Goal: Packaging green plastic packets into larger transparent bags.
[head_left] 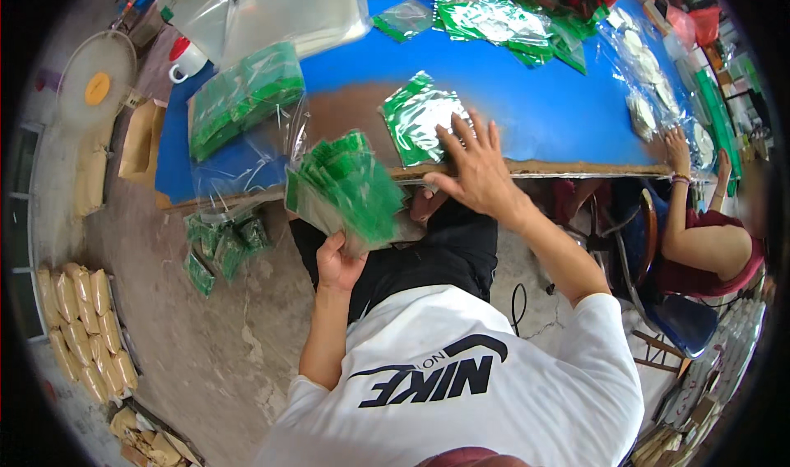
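Observation:
My left hand (pixel 339 265) grips the lower end of a fanned bunch of green plastic packets (pixel 346 187), held in front of the table's near edge. My right hand (pixel 479 175) is spread out, fingers apart, its fingertips over the right side of a small pile of shiny green-and-clear packets (pixel 415 125) on the blue table (pixel 559 113). Glare hides what those packets contain. Left of the bunch, a thick stack of green packets (pixel 247 97) lies on the table by loose clear film.
Large clear plastic sheets (pixel 296 14) and a white mug (pixel 191 62) with a red top are at the back left. More green packets (pixel 494 23) are heaped at the back. Bagged packets (pixel 218 249) hang below the table edge. A co-worker's hand (pixel 677 150) rests near white bagged pieces (pixel 646 64).

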Demonstrator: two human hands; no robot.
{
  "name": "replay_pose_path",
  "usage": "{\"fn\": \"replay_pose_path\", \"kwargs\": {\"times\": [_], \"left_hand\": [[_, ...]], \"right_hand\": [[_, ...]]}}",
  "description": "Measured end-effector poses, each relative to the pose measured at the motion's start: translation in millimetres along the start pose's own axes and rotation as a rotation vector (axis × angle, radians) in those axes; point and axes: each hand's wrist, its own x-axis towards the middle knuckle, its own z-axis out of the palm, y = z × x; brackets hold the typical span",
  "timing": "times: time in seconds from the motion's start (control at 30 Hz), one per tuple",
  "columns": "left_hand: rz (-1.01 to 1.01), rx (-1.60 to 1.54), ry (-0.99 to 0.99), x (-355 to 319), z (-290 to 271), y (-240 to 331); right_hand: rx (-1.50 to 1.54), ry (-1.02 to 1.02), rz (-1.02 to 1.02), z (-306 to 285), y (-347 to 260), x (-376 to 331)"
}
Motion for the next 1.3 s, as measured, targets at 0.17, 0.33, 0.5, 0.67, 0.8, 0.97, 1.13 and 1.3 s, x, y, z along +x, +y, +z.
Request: {"fn": "replay_pose_path", "kwargs": {"times": [0.17,0.33,0.5,0.67,0.8,0.97,1.13,1.3], "left_hand": [[-0.011,0.006,-0.009,8,6,-16],[0.011,0.041,0.041,7,14,-15],[0.041,0.213,0.117,-8,-25,2],[0.007,0.241,0.089,-14,1,9],[-0.058,0.104,-0.035,-1,9,0],[-0.11,-0.123,-0.095,17,25,-10],[-0.028,-0.091,0.068,10,9,-3],[-0.02,-0.016,0.281,18,32,-24]], "right_hand": [[0.433,-0.12,-0.342,14,-27,-10],[0.387,0.086,-0.181,4,-21,14],[0.25,-0.092,-0.39,4,20,14],[-0.23,0.002,-0.376,-88,26,62],[-0.296,-0.081,-0.458,-33,26,105],[0.233,0.213,-0.138,44,13,41],[0.947,-0.165,-0.247,25,-41,82],[0.135,0.394,-0.164,71,112,250]]}}
